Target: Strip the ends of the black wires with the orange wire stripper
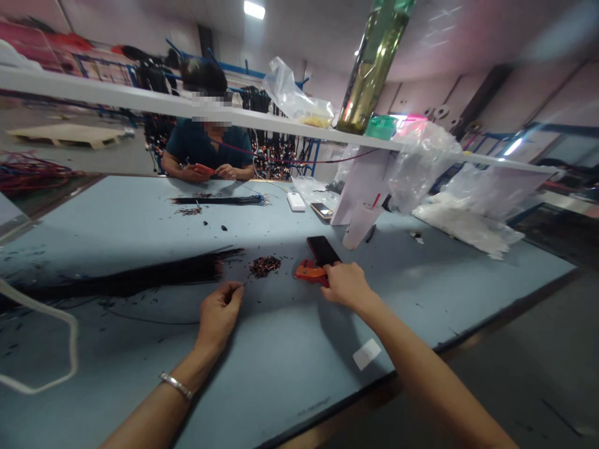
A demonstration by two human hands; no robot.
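My left hand point(219, 313) pinches the end of a thin black wire point(150, 320), which trails left across the blue-grey table point(281, 374). To its right, my right hand point(345, 284) is closed around an orange-red hand tool point(311, 272), whose head points left. A black phone point(322, 249) lies just behind the tool. Between my hands, a little farther back, is a pile of short dark and copper-coloured offcuts point(264, 266). A thick bundle of black wires point(154, 274) stretches along the left side, its cut ends facing the pile.
Across the table a person point(210, 146) holds a red tool near another wire bundle point(219, 200). A white shelf point(290, 128) with a green bottle point(374, 68) spans the table. A cup point(360, 226), white label point(367, 354) and plastic bags point(468, 218) lie rightward.
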